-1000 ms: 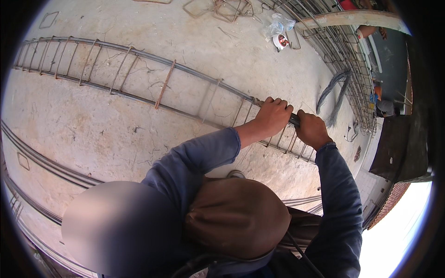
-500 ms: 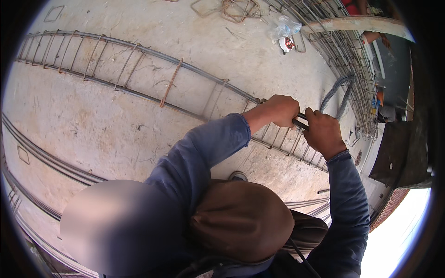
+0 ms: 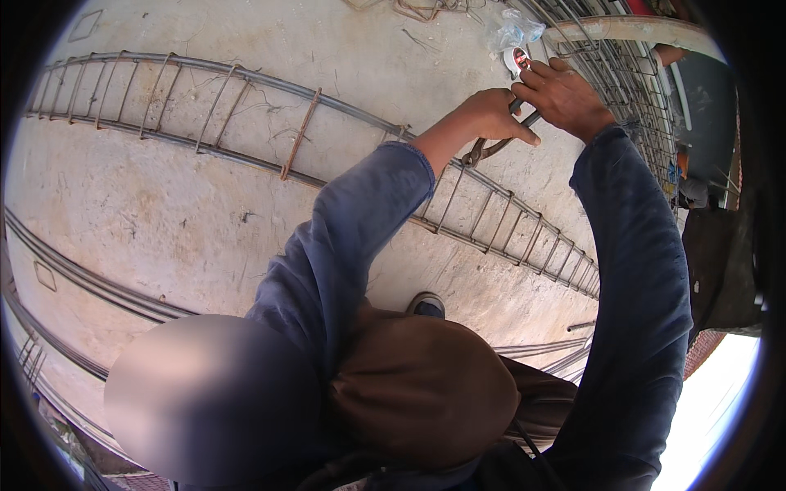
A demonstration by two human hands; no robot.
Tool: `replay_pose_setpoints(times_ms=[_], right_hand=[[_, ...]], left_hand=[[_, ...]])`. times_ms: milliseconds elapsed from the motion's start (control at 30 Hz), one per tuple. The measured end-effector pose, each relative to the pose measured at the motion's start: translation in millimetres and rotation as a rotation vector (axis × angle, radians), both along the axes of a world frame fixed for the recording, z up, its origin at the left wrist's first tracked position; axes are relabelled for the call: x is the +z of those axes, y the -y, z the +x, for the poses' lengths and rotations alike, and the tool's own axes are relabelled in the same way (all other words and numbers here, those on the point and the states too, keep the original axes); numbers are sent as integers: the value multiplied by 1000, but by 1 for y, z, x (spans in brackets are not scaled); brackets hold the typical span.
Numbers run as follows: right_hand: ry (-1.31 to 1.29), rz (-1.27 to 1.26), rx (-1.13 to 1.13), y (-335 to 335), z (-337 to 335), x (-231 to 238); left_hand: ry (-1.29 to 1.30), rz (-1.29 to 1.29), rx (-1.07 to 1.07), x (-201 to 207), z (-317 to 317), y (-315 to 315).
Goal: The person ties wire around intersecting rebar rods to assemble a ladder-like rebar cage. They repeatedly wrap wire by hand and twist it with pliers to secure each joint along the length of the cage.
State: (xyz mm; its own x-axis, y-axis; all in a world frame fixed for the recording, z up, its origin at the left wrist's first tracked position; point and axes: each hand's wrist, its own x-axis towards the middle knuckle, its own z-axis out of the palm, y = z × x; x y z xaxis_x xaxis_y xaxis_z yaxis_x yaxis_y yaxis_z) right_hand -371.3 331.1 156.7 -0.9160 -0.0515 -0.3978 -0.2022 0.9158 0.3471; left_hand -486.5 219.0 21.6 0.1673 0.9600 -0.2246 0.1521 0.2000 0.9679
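Observation:
A pair of dark-handled pincers has its jaws at the far long bar of a rebar cage lying on the floor. My left hand is closed round one handle, its thumb stretched out toward the right. From the other side, my right hand grips the handle ends with bent fingers; its palm side is hidden. Whether the jaws bite on tie wire is too small to tell. Just beyond my fingers a white container with a red patch stands partly covered by my right hand.
Clear plastic bags and loose bent wire lie at the far side. Stacked rebar cages run along the far right beside a wooden beam. Long bars lie at the left. My shoe is on the near side of the cage.
Both hands have moved away from me with the pincers, the right hand farthest. The handles now point farther up and away, and the pincers' head has come into sight at the cage.

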Motion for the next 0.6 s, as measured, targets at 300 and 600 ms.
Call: replay_pose_setpoints(times_ms=[300, 600], right_hand=[[75, -148, -37, -47, -5, -81], [794, -1, -451, 12, -80, 9]], left_hand=[[948, -442, 55, -40, 18, -14], [98, 106, 112, -23, 31, 0]])
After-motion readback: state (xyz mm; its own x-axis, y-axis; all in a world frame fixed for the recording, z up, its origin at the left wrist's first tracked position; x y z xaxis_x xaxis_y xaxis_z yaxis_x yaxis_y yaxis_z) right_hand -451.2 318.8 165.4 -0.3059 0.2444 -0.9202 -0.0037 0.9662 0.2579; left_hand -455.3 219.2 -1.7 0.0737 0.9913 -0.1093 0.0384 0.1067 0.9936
